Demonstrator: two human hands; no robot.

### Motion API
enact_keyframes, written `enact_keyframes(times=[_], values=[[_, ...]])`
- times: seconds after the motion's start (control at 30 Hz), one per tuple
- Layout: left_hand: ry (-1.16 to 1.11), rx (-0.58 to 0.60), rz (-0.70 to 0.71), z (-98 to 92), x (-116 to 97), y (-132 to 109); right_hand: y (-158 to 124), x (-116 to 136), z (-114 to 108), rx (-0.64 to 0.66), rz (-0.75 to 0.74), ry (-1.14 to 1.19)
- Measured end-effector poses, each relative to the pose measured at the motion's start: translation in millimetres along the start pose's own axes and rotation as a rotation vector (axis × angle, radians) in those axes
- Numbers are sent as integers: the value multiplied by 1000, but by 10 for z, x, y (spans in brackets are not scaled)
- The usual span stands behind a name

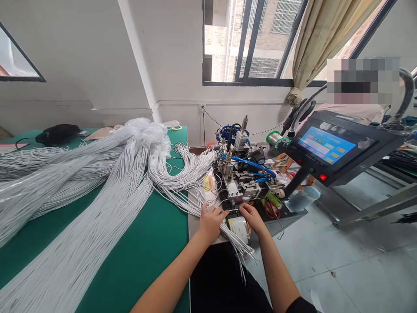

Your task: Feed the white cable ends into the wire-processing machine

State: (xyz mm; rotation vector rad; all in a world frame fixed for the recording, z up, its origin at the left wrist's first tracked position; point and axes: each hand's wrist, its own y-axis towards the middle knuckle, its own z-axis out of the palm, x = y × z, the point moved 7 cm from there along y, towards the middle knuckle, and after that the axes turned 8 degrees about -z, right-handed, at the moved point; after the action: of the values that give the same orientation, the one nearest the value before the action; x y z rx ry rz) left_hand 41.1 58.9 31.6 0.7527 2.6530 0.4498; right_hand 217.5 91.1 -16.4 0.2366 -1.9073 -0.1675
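Observation:
At the front of a benchtop machine with metal cylinders and blue air tubes, both of my hands are close together. My left hand has its fingers closed on a white cable, its index fingertip toward the machine's front. My right hand pinches at the other side of the same spot, where a short white length of cable spans between the hands. The tip is too small to make out. A bundle of white cables passes under my left hand, its stripped ends hanging over the table edge.
Large bunches of white cables, partly in clear plastic, cover the green table. A control screen stands at the right. Near the machine are a solder wire spool, a white roll and a plastic container. Another person is behind the screen.

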Motion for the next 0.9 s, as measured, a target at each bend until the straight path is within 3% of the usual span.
enact_keyframes(times=[0.37, 0.7, 0.9], values=[[-50, -227, 116, -109, -36, -11, -115, 124, -91, -140, -38, -90], [-25, -224, 128, -95, -76, -5, -86, -72, -12, -72, 40, 8], [-7, -241, 130, -91, -79, -13, -73, -59, -22, -68, 46, 28]])
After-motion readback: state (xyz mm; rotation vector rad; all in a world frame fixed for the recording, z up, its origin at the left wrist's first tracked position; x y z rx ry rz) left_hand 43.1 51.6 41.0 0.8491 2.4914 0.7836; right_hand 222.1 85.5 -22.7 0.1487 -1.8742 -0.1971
